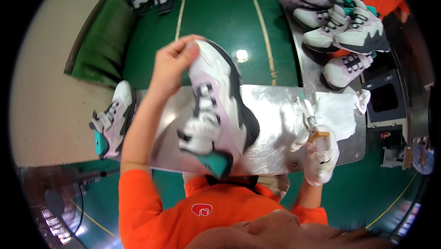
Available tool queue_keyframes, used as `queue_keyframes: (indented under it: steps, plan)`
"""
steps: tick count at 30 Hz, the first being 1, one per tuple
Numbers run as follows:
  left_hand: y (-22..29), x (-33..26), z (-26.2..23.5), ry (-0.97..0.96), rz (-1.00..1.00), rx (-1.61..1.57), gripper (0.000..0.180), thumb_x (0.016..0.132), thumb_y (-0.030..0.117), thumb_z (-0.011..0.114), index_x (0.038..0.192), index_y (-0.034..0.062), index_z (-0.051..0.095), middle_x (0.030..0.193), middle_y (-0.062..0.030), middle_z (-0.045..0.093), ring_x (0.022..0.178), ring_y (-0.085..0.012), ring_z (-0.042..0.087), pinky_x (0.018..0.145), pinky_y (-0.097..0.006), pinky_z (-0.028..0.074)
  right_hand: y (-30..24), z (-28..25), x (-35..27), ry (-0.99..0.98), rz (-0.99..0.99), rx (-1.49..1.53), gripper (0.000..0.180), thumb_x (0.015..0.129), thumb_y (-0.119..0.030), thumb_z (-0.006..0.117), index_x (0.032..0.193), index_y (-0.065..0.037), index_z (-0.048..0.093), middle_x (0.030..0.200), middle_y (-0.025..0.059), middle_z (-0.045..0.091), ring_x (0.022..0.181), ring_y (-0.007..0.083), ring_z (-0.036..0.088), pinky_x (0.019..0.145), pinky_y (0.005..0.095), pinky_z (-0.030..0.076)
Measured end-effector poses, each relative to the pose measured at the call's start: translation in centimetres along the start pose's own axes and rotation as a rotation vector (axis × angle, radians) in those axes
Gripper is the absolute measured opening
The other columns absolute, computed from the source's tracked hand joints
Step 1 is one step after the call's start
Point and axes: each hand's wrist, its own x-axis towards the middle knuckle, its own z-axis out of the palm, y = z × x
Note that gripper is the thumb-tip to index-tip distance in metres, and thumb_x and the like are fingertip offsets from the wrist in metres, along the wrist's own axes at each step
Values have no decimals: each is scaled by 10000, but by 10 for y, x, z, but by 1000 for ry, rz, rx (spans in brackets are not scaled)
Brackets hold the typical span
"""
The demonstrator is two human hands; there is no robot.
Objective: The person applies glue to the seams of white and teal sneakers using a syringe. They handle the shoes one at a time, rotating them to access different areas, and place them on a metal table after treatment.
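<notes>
Overhead, left hand gripping sneaker; gloved right hand with brush.

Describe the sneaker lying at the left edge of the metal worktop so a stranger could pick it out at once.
Start at the shiny metal worktop in the middle, over the green floor. At its left edge, just outside the person's left forearm, lies a single sneaker: white and pale pink, with a teal heel. Unlike the sneaker held up in the left hand, nobody touches it, and unlike the sneaker row at upper right, it lies alone.
</notes>
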Motion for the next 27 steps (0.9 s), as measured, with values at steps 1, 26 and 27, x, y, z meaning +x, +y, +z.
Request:
queue_keyframes:
  steps: [1, 26, 27]
  plan:
    - [0, 29, -2, 92, 19, 48, 297, 929, 203, 692, 1109, -33, 693, 970, -16, 688, 855, -74, 598, 764, -223, 470, 1, 2, -5, 113, -19, -137, 1045, 581, -532, 883, 1297, 85, 437, 983, 170, 606, 780, 268, 626, 701, 384, 526]
    - [35, 283, 283, -378, 1646, 1277, 681, 800, -9, 606, 1440, 137, 425, 1374, -118, 517, 1280, -302, 493, 1053, -425, 421, 29, -36, -35, 481, 93, 30, 861, 646, -94, 821, 1392, 36, 411, 1089, 136, 612, 896, 210, 637, 818, 323, 526]
    - [36, 284, 311, -346, 1769, 1380, 711, 828, 20, 585, 1483, 186, 362, 1443, -107, 462, 1336, -292, 448, 1099, -469, 379, 29, -40, -37, 475, 178, 20, 869, 628, -89, 841, 1384, 22, 426, 1071, 121, 615, 874, 182, 631, 793, 307, 527]
